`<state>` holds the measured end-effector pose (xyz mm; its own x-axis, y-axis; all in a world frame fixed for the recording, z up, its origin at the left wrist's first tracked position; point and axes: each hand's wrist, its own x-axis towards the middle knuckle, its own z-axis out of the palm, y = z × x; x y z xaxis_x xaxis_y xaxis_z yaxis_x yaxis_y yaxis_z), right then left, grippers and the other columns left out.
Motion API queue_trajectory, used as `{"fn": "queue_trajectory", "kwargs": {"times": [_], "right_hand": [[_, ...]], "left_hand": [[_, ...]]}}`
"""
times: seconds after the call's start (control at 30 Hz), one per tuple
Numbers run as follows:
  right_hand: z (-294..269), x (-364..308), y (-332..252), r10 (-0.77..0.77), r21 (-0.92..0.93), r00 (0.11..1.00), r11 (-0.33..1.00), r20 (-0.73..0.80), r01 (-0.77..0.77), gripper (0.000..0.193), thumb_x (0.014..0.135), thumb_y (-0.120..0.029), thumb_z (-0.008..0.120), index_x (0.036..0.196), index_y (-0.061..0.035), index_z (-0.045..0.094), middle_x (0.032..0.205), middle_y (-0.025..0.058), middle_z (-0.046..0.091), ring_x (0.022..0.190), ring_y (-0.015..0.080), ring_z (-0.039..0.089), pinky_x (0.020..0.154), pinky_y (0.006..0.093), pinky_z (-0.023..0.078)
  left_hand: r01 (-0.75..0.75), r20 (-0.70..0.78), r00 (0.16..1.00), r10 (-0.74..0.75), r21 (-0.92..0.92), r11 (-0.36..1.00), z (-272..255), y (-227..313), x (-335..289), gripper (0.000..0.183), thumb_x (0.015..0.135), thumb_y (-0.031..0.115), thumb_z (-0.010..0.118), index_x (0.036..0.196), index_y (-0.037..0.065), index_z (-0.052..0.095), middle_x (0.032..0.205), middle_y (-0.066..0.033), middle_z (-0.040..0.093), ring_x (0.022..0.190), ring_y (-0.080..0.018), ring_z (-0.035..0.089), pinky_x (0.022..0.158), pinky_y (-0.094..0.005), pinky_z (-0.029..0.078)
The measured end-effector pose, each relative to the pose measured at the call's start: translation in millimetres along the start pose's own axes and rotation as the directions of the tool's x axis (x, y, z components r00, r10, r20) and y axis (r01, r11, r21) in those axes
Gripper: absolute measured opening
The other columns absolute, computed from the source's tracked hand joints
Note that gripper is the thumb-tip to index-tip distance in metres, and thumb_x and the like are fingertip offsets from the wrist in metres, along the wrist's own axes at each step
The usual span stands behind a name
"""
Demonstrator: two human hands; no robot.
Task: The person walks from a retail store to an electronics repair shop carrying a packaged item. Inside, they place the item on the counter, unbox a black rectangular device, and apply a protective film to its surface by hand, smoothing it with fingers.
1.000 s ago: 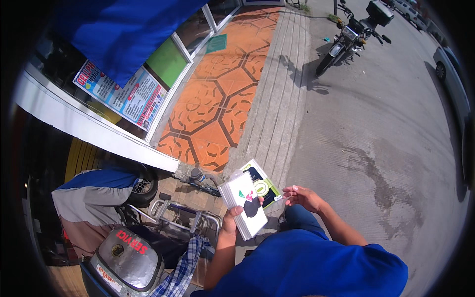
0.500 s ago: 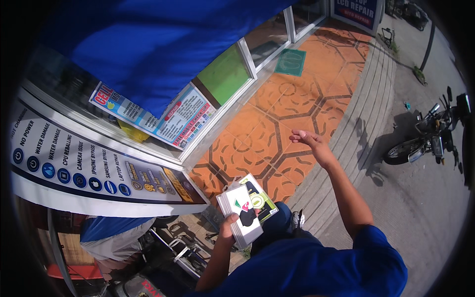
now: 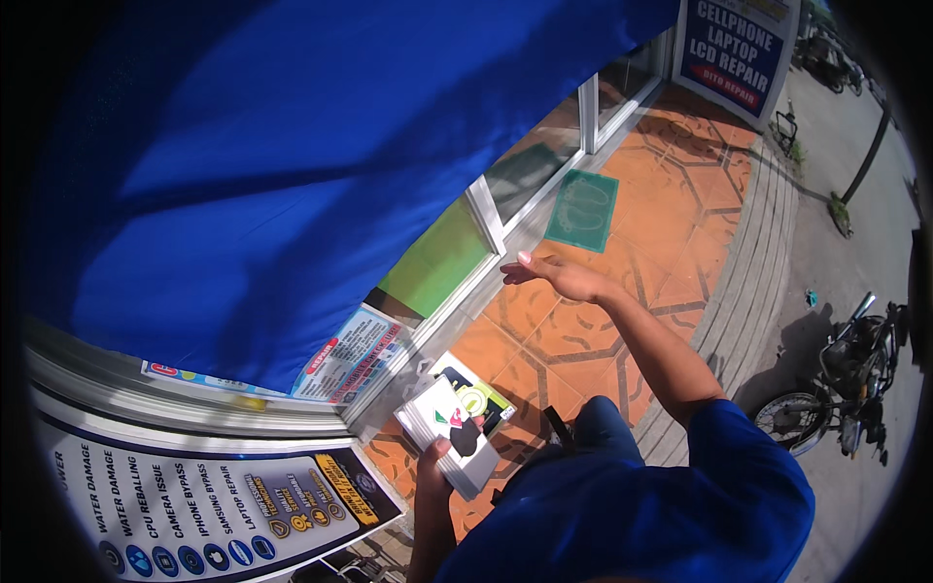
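Note:
My left hand is closed around a stack of flat white boxes with a green, pink and black design on top. The thumb lies along the near edge, and the fingers reach round below. Behind the stack, partly covered by it, is a black and lime-green package. Clear plastic shows beside it. Out in front, my right hand is raised with its fingers stretched forward and nothing in them. It appears over the tiled walkway, nearest in the picture to the glass shopfront's lower frame, without visible contact.
A big blue cloth hangs across the shopfront on the left. Below it stands a printed sign board. A green footprint mat lies on the orange tiles. Steps edge the road, where a motorcycle is parked.
My right hand has swung left toward the shopfront. The view has shifted forward, with the blue cloth filling more of it. My left hand keeps hold of the stack.

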<state>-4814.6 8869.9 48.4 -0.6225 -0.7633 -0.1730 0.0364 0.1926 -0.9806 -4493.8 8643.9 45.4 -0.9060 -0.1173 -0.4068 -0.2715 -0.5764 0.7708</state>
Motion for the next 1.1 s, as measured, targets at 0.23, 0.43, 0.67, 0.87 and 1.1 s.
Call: {"fn": "queue_trajectory", "kwargs": {"times": [0.23,0.43,0.67,0.87,1.1], "right_hand": [[-191.4,255.9,71.1,0.06,0.583,0.996,0.813,-0.072,-0.007,0.113,0.085,-0.086,0.029,0.152,0.006,0.023,0.148,0.0287,0.04,0.144,0.0343,0.033,0.121,0.0437,0.018],[-232.4,415.2,85.6,0.344,0.92,0.885,0.342,-0.313,0.193,0.128,0.072,-0.091,0.047,0.157,-0.0039,0.005,0.159,0.0305,0.014,0.146,0.0446,0.021,0.117,0.0577,0.02],[-268.6,475.2,54.4,0.12,0.713,0.966,0.696,-0.227,0.081,0.071,0.093,-0.055,0.06,0.135,0.0007,0.046,0.134,0.0176,0.053,0.106,0.0307,0.063,0.086,0.0424,0.058],[-340.8,435.0,2.5,0.019,0.185,0.959,0.982,-0.281,0.035,0.032,0.099,-0.031,0.061,0.101,-0.001,0.07,0.099,0.0068,0.071,0.096,0.0159,0.066,0.088,0.0321,0.053],[-535.6,245.2,-210.1,-0.457,-0.308,0.89,0.846,0.001,0.435,0.032,0.098,-0.034,0.061,0.106,-0.0044,0.069,0.103,0.0022,0.068,0.1,0.0106,0.061,0.089,0.0273,0.048]], "left_hand": [[-0.156,-0.212,0.966,0.15,-0.01,0.988,58.2,51.2,96.5,0.092,0.071,0.043,0.072,0.14,-0.007,0.037,0.124,-0.025,0.061,0.114,-0.0303,0.062,0.098,-0.0384,0.049],[-0.087,-0.395,0.918,0.019,-0.154,0.984,89.0,31.1,165.9,0.082,0.08,0.037,0.068,0.142,-0.005,0.033,0.125,-0.0261,0.059,0.116,-0.0321,0.059,0.098,-0.0399,0.046],[0.037,-0.34,0.932,-0.126,-0.258,0.965,101.3,32.3,295.1,0.076,0.079,0.032,0.069,0.138,-0.004,0.039,0.119,-0.0219,0.063,0.109,-0.0293,0.062,0.096,-0.0399,0.05],[0.069,-0.22,0.974,-0.046,0.1,0.993,140.1,58.7,403.9,0.071,0.075,0.031,0.071,0.132,-0.005,0.048,0.104,-0.0142,0.063,0.1,-0.0222,0.061,0.092,-0.0343,0.047],[0.049,0.068,0.995,-0.068,0.253,0.966,238.6,49.9,515.4,0.063,0.076,0.021,0.071,0.13,-0.003,0.049,0.118,-0.0134,0.063,0.096,-0.0177,0.059,0.082,-0.0319,0.048]]}}
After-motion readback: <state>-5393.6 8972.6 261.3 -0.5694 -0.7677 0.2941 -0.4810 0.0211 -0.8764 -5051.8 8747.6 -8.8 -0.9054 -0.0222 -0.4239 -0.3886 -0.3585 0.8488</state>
